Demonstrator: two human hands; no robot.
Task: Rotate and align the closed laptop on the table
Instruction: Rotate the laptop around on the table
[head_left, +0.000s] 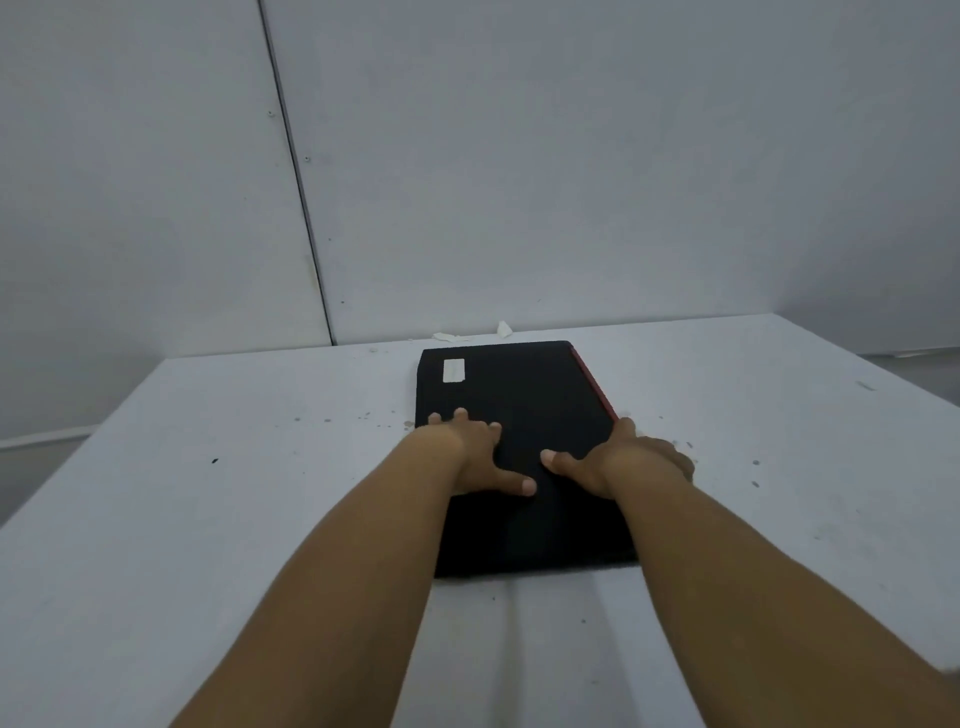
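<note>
A closed black laptop (524, 395) lies flat on the white table (208, 519), its long side running away from me, with a red strip along its right edge and a white sticker near its far left corner. My left hand (475, 454) rests on the lid at the left edge, fingers curled over that edge and thumb spread across the top. My right hand (623, 460) grips the right edge, thumb on the lid and fingers wrapped down the side. Both forearms cover the laptop's near corners.
The table's far edge meets a grey panelled wall (519, 182) just behind the laptop. Small white paper scraps (503, 328) lie at that edge. Dark specks dot the tabletop. The table's left edge drops off at the left of the view.
</note>
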